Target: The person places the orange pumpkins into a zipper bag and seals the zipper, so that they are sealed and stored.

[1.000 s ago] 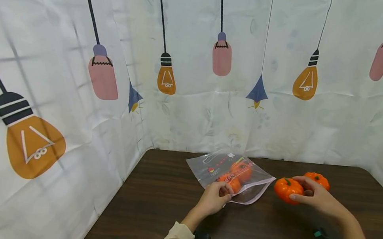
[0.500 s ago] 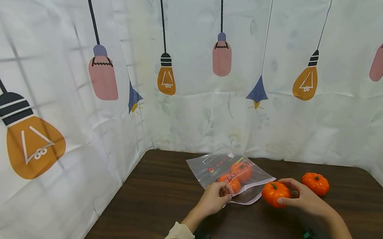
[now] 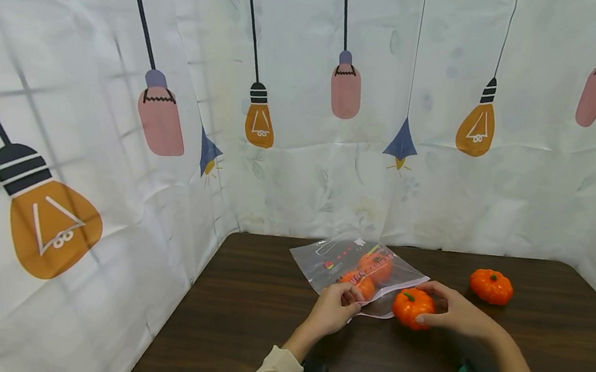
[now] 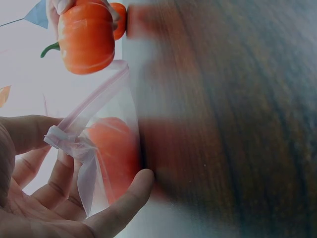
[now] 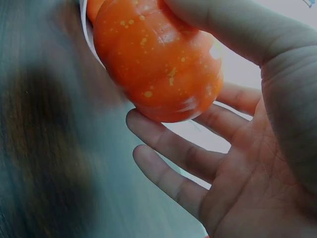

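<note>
A clear zip bag [image 3: 317,256] with printed lettering lies on the table with two orange toy pumpkins [image 3: 375,266] inside it. My left hand [image 3: 334,307] pinches the rim of the bag near its slider, seen close up in the left wrist view as a pale plastic slider [image 4: 58,138]. My right hand [image 3: 458,314] holds another orange pumpkin [image 3: 412,309] with a green stem between thumb and fingers, right at the bag's mouth. In the right wrist view this pumpkin [image 5: 158,64] shows yellow specks, and the two nearer fingers stand extended below it.
One more orange pumpkin [image 3: 491,286] sits on the dark wooden table [image 3: 236,327], behind and right of my right hand. A white curtain [image 3: 287,184] printed with hanging lamps closes off the back and the left side.
My right hand has carried its pumpkin leftward from beside the other loose pumpkin to the bag's mouth. The left hand and the bag have stayed in place.
</note>
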### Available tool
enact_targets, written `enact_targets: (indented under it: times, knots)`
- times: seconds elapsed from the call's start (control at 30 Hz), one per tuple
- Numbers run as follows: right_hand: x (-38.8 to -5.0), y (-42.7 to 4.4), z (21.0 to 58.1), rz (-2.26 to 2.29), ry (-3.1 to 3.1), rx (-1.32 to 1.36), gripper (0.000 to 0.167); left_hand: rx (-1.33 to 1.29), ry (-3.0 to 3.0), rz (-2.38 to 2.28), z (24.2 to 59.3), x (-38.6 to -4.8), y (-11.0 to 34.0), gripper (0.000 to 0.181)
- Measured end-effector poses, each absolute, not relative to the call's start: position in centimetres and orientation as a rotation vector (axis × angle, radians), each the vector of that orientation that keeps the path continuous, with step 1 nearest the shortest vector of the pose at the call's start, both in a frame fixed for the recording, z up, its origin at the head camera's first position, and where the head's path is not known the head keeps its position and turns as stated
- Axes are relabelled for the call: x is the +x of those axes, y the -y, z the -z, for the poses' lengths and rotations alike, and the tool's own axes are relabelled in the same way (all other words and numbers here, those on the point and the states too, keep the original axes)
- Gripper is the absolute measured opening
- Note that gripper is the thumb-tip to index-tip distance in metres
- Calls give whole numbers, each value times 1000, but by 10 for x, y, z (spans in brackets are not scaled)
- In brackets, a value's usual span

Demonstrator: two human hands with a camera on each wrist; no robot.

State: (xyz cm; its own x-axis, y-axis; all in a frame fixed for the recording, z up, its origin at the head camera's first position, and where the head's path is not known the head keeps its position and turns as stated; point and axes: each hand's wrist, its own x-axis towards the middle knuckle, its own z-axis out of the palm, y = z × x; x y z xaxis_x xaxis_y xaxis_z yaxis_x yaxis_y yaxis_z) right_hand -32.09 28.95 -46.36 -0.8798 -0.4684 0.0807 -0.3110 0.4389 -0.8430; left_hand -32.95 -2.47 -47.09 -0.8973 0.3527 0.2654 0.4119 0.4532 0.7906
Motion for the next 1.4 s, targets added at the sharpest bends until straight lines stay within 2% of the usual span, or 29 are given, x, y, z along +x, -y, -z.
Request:
enact_targets:
  times: [1.4]
  knots:
    - [-324,-251,477,1161,-2848,-539,68,-681,2624,1639,472,-330,24,5]
